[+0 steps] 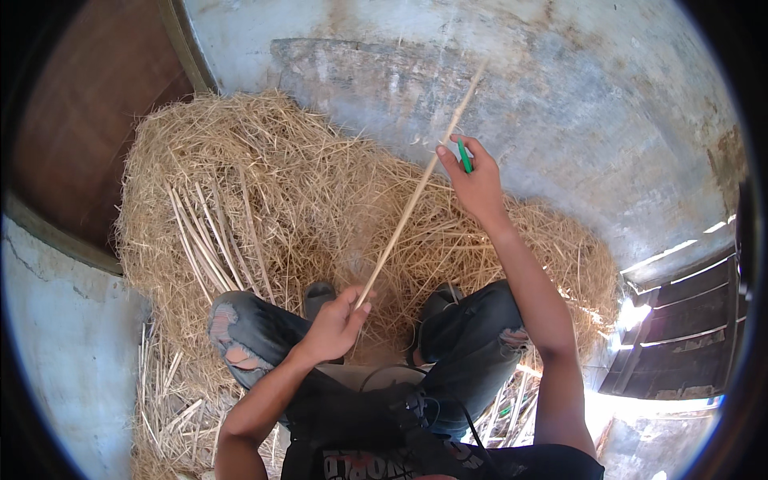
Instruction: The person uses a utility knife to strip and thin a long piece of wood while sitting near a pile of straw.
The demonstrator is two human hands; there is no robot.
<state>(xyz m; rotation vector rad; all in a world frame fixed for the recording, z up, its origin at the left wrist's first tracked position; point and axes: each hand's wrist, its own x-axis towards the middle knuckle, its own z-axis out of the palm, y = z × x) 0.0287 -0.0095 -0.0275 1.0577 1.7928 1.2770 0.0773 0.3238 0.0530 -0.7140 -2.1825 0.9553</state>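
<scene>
A long, thin, pale stick [416, 196] slants up and away to the right, its far end blurred. My left hand [332, 326] is closed round its near end, just above my left knee. Farther along, my right hand [478, 180] lies right beside the stick, thumb and fingers closed on a slim green tool [465, 157]. Only the green part of that tool shows clearly; whether it has a blade against the stick I cannot tell. Several similar pale sticks [204, 236] lie on the straw to the left of my knees.
Straw [304, 172] is heaped in front of me and to both sides. A weathered blue-grey wall [576, 104] rises behind it, with a brown panel [88, 120] at the left. More cut sticks [160, 400] lie at lower left. Dark slats [680, 328] stand at right.
</scene>
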